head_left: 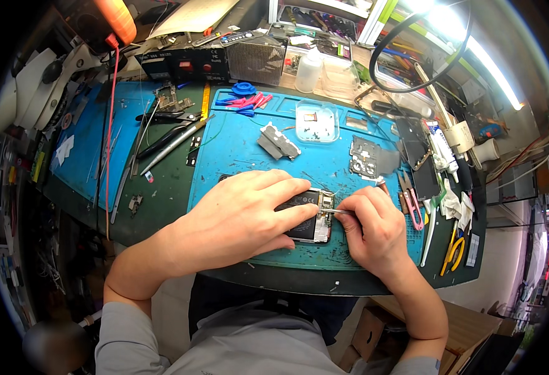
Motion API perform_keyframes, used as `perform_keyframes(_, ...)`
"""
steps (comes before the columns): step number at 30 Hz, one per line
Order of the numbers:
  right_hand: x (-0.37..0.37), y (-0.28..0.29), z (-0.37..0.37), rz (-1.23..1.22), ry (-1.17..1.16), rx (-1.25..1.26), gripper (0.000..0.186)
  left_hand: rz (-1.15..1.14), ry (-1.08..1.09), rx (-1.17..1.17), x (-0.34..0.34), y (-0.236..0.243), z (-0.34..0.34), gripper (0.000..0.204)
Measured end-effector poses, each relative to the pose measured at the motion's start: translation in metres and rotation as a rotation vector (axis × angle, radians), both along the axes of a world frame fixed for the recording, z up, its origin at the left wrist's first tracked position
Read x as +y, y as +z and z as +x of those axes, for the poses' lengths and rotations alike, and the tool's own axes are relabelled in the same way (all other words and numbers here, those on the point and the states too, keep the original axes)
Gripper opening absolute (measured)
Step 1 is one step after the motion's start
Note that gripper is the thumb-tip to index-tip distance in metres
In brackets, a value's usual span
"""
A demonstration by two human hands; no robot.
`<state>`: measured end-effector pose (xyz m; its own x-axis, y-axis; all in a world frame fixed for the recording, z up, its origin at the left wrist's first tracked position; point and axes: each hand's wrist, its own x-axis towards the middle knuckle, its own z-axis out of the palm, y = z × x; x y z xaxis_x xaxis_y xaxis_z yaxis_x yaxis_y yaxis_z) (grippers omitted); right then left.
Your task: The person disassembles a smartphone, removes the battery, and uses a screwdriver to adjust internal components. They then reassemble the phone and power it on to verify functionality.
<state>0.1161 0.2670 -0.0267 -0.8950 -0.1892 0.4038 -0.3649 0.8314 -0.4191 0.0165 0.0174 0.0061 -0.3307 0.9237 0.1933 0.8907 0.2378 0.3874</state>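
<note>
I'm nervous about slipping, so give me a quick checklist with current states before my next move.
1. Phone on the mat: ok.
2. Left hand over the phone: ok, fingers spread across it.
3. Thin tool in the right hand: ok, pinched.
4. Tool tip touching only its intended spot: cannot tell, too small.
5. Scissors apart from the right hand: ok.
6. All loose parts boxed: not ok, the grey part lies outside the clear box.

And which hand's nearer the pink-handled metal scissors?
Right: the right hand is just left of the pink-handled metal scissors; the left hand is farther left, over the black phone.
</note>
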Motion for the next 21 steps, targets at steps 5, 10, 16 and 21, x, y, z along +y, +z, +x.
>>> perform_keyframes(5,-0.001,-0.002,0.0,-0.061,-0.023,0.039,0.015,-0.009,0.017,-0.057,0.001,-0.002,0.001,0.07)
perform_keyframes(10,0.003,0.002,0.001,-0.05,-0.084,0.103,0.016,0.002,-0.002,-0.02,0.002,-0.007,0.002,0.067)
perform_keyframes(16,0.007,0.006,-0.005,0.068,-0.096,0.198,0.015,-0.019,-0.007,0.018,0.002,-0.008,0.003,0.063)
perform_keyframes(21,0.0,0.006,-0.014,0.144,-0.057,0.238,0.015,-0.021,0.004,0.043,0.002,-0.005,0.003,0.061)
